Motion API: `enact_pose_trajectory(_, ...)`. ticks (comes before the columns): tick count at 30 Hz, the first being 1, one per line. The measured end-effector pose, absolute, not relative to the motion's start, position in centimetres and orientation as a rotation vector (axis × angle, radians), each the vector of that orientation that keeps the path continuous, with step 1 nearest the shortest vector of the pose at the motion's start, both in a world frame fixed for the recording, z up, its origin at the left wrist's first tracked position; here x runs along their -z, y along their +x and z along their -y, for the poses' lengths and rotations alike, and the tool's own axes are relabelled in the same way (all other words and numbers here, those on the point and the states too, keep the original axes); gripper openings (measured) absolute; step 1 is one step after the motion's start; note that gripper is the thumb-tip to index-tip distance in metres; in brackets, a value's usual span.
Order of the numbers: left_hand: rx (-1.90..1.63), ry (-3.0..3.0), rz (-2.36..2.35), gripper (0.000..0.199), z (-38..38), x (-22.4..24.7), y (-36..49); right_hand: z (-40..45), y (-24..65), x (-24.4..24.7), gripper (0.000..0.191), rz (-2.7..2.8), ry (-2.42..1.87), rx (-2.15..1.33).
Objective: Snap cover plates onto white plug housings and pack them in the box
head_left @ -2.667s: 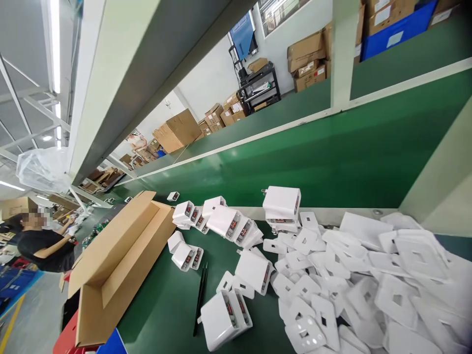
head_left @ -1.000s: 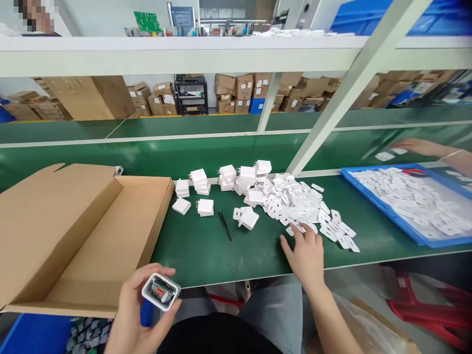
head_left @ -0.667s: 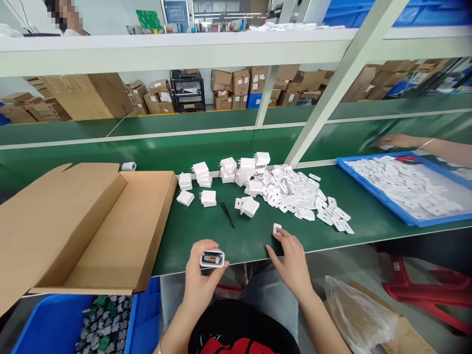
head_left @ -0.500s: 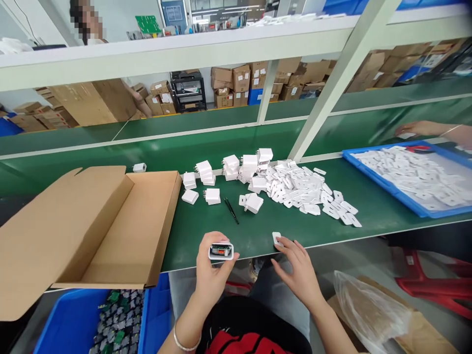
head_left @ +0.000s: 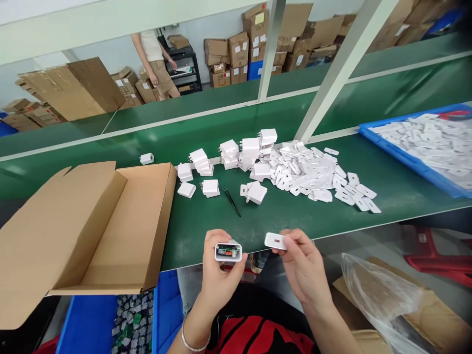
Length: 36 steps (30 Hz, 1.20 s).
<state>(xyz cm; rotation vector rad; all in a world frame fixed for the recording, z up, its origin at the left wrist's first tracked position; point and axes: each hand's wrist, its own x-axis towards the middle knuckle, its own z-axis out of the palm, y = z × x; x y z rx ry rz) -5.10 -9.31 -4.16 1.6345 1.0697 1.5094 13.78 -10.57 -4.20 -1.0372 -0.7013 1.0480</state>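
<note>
My left hand [head_left: 217, 275] is closed around a white charger housing [head_left: 240, 255], its open end facing me, with a circuit board [head_left: 227, 252] visible inside. Just to the right, my right hand [head_left: 304, 260] pinches a flat white end cap [head_left: 274, 240] with a small slot, held apart from the housing. Beyond the hands, black tweezers [head_left: 232, 202] lie on the green bench [head_left: 199, 231]. White chargers [head_left: 210, 187] stand in small stacks behind them. A heap of white end caps [head_left: 306, 167] spreads to the right of the stacks.
An open cardboard box [head_left: 121, 221] sits at the left. Under it, a blue bin [head_left: 88, 319] holds circuit boards [head_left: 134, 319]. At the far right is a blue tray [head_left: 409, 153] of white caps. A slanted post [head_left: 332, 78] rises behind the bench. A person [head_left: 155, 64] stands beyond.
My right hand has lifted the end cap from the bench edge and now pinches it near the housing. My left hand shifted slightly right with the housing. The view has tilted down.
</note>
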Motion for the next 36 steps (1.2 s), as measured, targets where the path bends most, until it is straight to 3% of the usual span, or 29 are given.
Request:
enact_pose_trajectory(6,-1.398,1.72,-1.03,0.037,9.5,4.6,-4.9,10.3,10.0,0.1,0.041,0.607,-0.936,-1.352)
enact_pose_trajectory(16,-1.488,1.584,-0.939,0.047,9.6,5.9,-3.8,10.7,8.6,0.7,0.032,0.684,-0.984,-1.286)
enact_pose_trajectory(27,-1.541,0.912,-1.061,0.031,7.6,3.6,-3.3,10.0,11.2,1.6,0.035,0.56,-0.951,-1.271)
enact_pose_trajectory(36,-1.483,0.895,-1.07,0.021,7.8,2.9,-3.7,10.2,11.1,2.6,0.033,0.518,-0.953,-1.323)
